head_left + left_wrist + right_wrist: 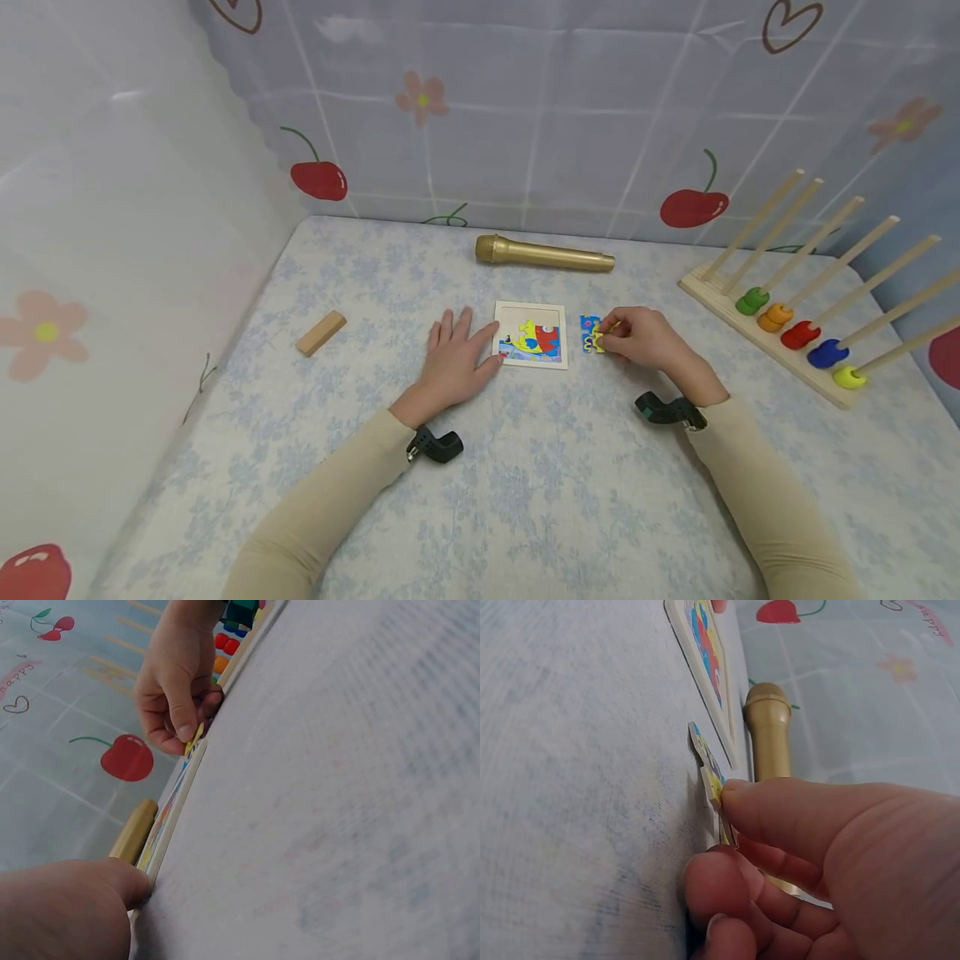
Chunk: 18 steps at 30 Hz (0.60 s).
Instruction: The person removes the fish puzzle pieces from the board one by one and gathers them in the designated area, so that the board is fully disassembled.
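Note:
A square wooden puzzle tray (529,306) lies on the table with several bright pieces (536,340) filling its lower part. My left hand (453,362) rests flat at the tray's left edge, fingers spread, with thumb and index tip on the frame. To the right of the tray, my right hand (636,336) pinches a yellow puzzle piece (194,740) between thumb and fingers. Loose blue puzzle pieces (588,323) lie by its fingertips. Up close in the right wrist view, the thumb presses at a yellow-and-blue piece (712,784) tilted off the cloth; the fingers partly hide it.
A gold microphone (547,254) lies behind the tray. On the left is a small wooden block (321,333). A wooden peg stand (765,337) with coloured beads and tall rods stands at the right. Patterned curtains (525,125) border the table's back.

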### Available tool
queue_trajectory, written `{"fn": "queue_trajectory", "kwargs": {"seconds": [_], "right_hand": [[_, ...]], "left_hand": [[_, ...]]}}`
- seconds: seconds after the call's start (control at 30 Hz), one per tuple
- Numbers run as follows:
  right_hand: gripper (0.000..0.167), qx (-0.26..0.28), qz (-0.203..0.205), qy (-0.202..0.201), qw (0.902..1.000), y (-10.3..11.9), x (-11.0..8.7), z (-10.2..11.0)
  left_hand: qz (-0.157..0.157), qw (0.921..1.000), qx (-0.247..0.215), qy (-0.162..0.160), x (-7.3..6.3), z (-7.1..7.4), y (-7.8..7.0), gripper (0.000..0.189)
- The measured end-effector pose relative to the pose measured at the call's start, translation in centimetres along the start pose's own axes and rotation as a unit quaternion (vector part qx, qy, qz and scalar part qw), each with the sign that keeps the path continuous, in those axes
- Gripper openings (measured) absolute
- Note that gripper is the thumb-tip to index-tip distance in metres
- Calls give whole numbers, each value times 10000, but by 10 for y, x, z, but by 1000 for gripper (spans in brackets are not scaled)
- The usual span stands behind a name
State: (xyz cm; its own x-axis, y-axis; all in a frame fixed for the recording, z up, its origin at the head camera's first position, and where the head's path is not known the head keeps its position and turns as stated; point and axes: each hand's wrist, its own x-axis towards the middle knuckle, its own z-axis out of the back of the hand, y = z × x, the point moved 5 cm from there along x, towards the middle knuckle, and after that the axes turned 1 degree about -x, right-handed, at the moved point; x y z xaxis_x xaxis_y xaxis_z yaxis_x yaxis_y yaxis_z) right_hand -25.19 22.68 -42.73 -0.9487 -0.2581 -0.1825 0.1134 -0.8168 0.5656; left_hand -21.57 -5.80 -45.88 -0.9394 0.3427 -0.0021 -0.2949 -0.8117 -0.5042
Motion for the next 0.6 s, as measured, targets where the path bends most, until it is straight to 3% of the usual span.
{"fn": "queue_trajectory", "kwargs": {"seconds": [0.6], "right_hand": [[17, -257, -25, -25, 9997, 1, 1, -4]], "left_hand": [[-16, 10000, -9, -3, 0, 0, 0, 58]]}}
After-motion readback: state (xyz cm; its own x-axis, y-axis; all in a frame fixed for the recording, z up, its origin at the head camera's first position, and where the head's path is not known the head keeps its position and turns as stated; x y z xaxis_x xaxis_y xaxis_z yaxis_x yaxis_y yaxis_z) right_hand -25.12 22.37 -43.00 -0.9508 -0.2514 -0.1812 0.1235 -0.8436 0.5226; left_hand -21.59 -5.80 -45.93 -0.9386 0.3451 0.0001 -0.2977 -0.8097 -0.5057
